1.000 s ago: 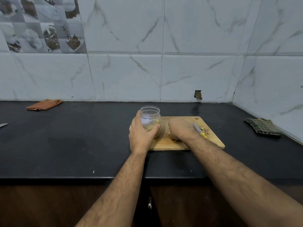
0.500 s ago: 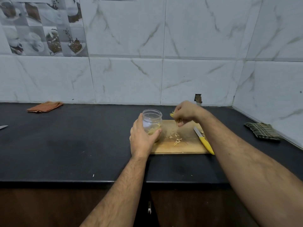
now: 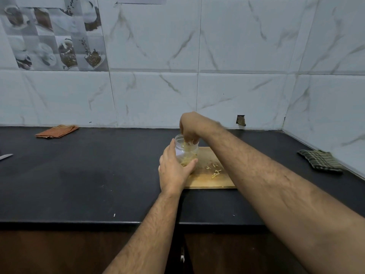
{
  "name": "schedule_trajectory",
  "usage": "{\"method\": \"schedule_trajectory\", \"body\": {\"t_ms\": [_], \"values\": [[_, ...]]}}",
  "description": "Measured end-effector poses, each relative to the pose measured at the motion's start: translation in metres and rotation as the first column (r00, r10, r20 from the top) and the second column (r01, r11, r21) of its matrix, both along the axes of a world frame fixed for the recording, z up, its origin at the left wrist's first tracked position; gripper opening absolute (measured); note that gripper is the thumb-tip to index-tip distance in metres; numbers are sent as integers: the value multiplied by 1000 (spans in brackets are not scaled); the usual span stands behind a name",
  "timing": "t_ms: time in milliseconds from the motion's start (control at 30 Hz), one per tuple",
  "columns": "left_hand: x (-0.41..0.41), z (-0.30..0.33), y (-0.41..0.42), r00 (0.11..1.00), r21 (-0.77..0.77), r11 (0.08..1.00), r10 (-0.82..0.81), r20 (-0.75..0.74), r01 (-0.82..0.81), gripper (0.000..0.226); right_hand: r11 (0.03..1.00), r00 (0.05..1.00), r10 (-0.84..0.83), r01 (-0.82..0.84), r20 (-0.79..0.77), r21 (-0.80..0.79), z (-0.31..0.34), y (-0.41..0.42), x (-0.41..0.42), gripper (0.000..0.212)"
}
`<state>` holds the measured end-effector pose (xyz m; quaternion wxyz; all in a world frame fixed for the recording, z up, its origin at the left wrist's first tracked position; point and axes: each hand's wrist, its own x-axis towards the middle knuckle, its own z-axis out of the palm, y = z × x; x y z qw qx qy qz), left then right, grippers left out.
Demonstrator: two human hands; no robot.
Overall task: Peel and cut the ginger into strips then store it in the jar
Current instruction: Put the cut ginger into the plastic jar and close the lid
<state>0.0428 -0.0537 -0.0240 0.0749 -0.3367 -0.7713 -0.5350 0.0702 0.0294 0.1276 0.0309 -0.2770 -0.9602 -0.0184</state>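
Since 0.5 s ago our right hand (image 3: pixel 189 128) has swung from above the board to the jar (image 3: pixel 185 150), its fingertips (image 3: pixel 189 142) now dipped in the mouth, bunched on a pinch of ginger strips (image 3: pixel 185 147); whether they have let go we cannot tell. Just below them, our left hand (image 3: pixel 173 171) grips the jar's side, steadying it. We should spread the fingertips low inside the rim so nothing spills. Beside the left thumb, a few strips (image 3: pixel 215 171) remain on the cutting board (image 3: pixel 209 180), awaiting 1 more gather.
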Motion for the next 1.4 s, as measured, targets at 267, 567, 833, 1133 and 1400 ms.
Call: {"method": "schedule_trajectory", "body": {"t_ms": [267, 567, 833, 1133, 1400], "values": [[-1, 0, 0, 1000, 4, 1000, 14, -3, -13, 97, 999, 977, 35, -35, -211, 2, -2, 5, 5, 19], [-1, 0, -1, 999, 5, 999, 41, 33, -42, 95, 978, 968, -188, 168, -166, -127, -57, 56, 57, 21], [-2, -2, 1, 998, 11, 999, 39, 40, -40, 94, 987, 986, -114, 98, -124, -127, -115, 51, 66, 20], [-2, -2, 1, 999, 7, 999, 39, 38, -39, 94, 980, 994, -100, 93, -33, -174, -91, 59, 83, 20], [-2, -1, 0, 998, 4, 999, 36, 44, -36, 94, 976, 984, -41, 77, 173, -206, -82, 47, 86, 28]]}}
